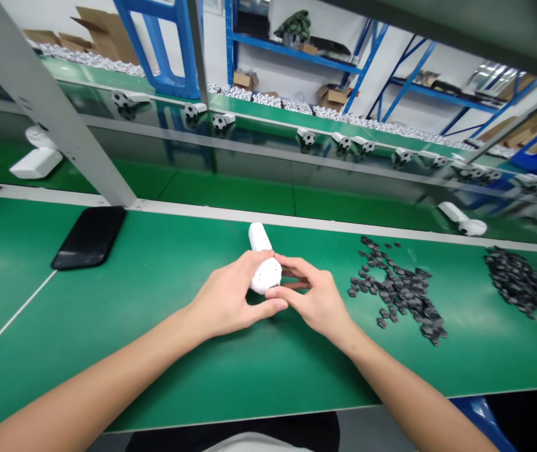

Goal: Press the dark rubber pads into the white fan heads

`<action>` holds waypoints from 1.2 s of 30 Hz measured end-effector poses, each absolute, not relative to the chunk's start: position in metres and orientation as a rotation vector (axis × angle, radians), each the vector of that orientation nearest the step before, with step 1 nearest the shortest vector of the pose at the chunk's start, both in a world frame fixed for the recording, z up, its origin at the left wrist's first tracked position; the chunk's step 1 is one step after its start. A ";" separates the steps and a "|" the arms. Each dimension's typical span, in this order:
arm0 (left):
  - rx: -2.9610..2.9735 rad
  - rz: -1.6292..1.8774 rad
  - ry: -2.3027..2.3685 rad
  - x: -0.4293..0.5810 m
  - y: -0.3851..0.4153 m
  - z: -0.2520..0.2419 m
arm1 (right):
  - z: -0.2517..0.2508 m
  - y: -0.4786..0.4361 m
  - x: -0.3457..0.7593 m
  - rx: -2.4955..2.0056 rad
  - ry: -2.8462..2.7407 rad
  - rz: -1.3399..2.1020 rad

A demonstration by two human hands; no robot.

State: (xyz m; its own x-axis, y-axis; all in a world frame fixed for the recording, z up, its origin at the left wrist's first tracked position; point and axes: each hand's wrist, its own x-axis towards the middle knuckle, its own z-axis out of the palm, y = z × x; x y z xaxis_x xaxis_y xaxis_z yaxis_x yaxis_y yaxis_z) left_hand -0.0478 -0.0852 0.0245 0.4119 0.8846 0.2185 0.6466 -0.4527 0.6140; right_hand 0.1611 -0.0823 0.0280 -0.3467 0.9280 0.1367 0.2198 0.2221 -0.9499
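A white plastic piece [267, 276] with a round, ball-like end and a blocky stem is between my hands, just above the green bench. My left hand [229, 290] is closed round its left side, thumb along the near edge. From the right, my right hand [316, 296] pinches at the round end, where a small dark piece [274, 286] shows by the thumb tip. The stem points away from me. Right of my hands lies a loose pile of small black pentagon-shaped pieces [407, 292].
A black phone-like slab [90, 237] lies at the left near a metal post [61, 113]. Another black pile [520, 281] is at far right. Beyond the white ledge, white pieces [463, 220] and several football-patterned ones [223, 120] lie on the line. Blue shelving [296, 50] stands behind.
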 end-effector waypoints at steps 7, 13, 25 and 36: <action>2.208 0.719 1.383 -0.050 -0.085 0.024 | 0.045 -0.045 0.220 -1.290 -2.020 0.899; 2.012 0.985 1.337 -0.063 -0.078 0.030 | 0.036 0.004 0.329 -2.197 -1.881 0.265; 1.057 1.307 0.939 -0.084 -0.047 0.035 | 0.025 0.009 0.335 -2.441 -1.830 0.150; 1.339 1.120 0.921 -0.055 -0.073 0.016 | 0.026 0.005 0.316 -2.244 -1.908 0.161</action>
